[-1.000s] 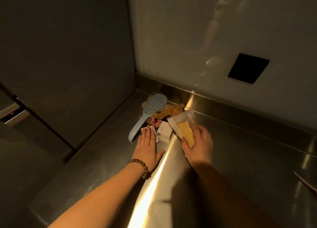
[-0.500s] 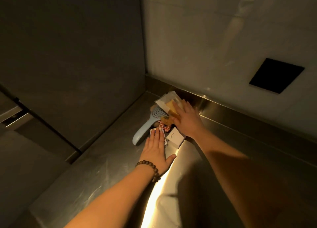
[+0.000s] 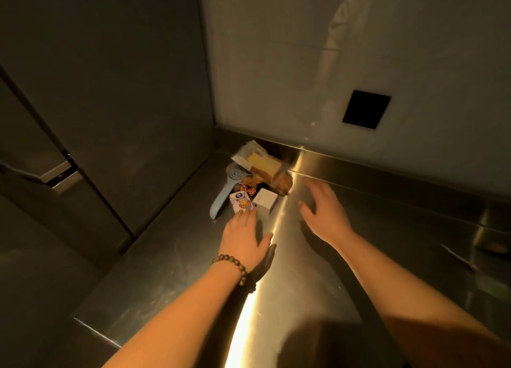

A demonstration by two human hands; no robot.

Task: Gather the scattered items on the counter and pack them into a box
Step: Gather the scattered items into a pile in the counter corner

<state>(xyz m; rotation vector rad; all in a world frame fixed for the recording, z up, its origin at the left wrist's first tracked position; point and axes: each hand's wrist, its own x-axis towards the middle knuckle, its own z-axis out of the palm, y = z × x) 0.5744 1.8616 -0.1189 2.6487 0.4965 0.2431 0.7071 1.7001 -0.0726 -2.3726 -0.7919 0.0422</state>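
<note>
Several small items are heaped in the far left corner of the steel counter. A clear packet with a yellow block lies on top, over a brown plush thing. A light blue hairbrush lies at the left, with a red-and-white tie beside it. In front are a small printed packet and a small white box. My left hand lies flat, fingertips touching the printed packet. My right hand hovers with spread fingers, right of the white box, holding nothing.
A dark cabinet side walls the counter's left. The back wall has a black square opening. A thin pink stick lies far right, near a dim steel fitting. No packing box is in view.
My right hand has let go of the yellow packet on top of the heap and drawn back to the right. My left hand has slid back, uncovering the printed packet.
</note>
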